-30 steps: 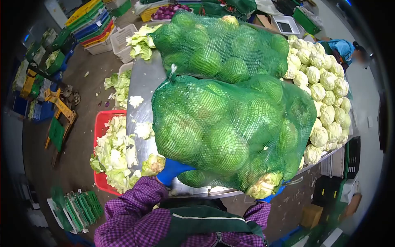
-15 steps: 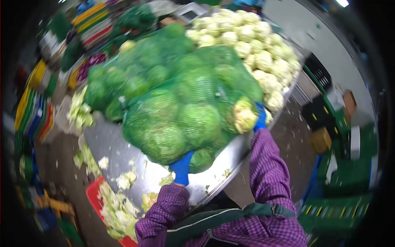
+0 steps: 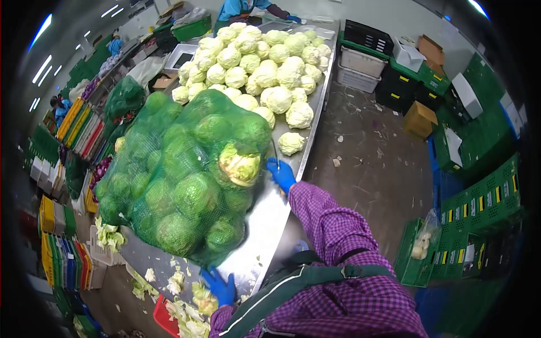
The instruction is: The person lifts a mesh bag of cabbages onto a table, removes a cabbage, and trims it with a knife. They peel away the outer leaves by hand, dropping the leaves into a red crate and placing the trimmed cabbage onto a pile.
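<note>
Green net sacks of cabbages rest on the metal table. Through an opening in the nearer sack a cut cabbage shows its pale base. Just right of that sack, my right hand, in a blue glove, is closed around a knife, its thin blade seen nearly edge-on and pointing away. My left hand, also blue-gloved, has its fingers spread below the sack's lower end and holds nothing. Trimmed pale cabbages are heaped at the far end, with a single one nearer my right hand.
A person in blue is at the table's far end. Cut leaves lie in a red container at the lower left. Crates and a cardboard box stand to the right, and stacked coloured crates to the left.
Both hands have come away from the net sack. My left hand is now open below it, and a knife shows in my right hand. The view has shifted, showing more of the far end.
</note>
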### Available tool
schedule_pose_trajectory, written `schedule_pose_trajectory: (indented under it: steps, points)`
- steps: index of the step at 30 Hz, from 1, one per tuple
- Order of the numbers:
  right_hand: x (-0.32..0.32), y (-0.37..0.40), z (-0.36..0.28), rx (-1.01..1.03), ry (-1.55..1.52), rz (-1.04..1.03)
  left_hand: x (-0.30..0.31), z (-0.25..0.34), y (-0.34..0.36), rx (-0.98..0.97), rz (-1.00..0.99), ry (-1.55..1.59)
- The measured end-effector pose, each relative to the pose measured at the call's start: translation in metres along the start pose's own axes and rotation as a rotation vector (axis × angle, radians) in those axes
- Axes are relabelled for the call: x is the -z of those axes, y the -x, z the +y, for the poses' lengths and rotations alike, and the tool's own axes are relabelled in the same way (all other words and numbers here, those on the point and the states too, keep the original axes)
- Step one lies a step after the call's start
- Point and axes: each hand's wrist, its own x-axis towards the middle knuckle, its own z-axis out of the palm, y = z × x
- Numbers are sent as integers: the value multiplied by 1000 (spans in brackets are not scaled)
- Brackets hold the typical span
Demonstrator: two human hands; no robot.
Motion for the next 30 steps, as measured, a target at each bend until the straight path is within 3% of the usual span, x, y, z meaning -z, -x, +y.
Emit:
schedule_pose_trajectory:
  steps: [4,7,10,15,18,19,20,30]
  points:
    - [12,33,38,49,-81,-23,12,-73,40,160,-85,-135]
    - [22,50,56,-43,-90,-3,14,-109,60,303,-26,-234]
    - [18,53,65,34,-211,24,20,-104,62,356,-41,-381]
    - [26,55,52,-104,-162,-41,17,-99,49,552,-164,-353]
    - [26,56,50,-146,-120,-65,-3,-124,56,-497,637,-883]
    - [26,57,50,-145,-125,-78,-19,-96,82,63,300,-306]
    - [28,54,49,-140,-126,-94,-21,-73,94,300,179,-185]
    - [32,53,53,-188,-103,-176,-14,-35,87,429,46,-186]
